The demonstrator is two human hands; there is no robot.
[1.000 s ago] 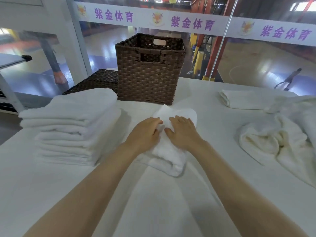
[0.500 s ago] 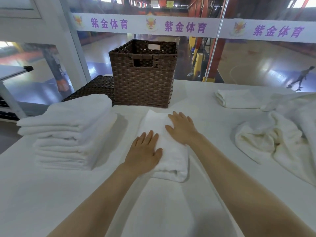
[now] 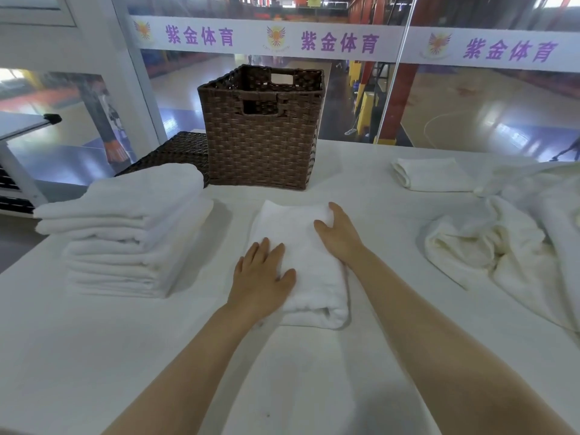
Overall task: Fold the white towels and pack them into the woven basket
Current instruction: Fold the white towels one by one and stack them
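A folded white towel (image 3: 309, 265) lies flat on the white table (image 3: 94, 356) in front of me. My left hand (image 3: 262, 276) presses flat on its near left part, fingers straight. My right hand (image 3: 339, 232) rests on its far right corner, fingers over the edge. The brown woven basket (image 3: 262, 149) stands upright behind the towel, and its inside is mostly hidden. A stack of folded white towels (image 3: 131, 227) sits to the left.
A flat dark woven lid (image 3: 175, 152) lies left of the basket. One folded towel (image 3: 430, 174) and a heap of crumpled white towels (image 3: 502, 246) lie at the right. A glass wall runs behind the table's far edge.
The towel went from raised and bunched under both hands to lying flat. My left hand slid toward the near end, my right hand toward the far right corner.
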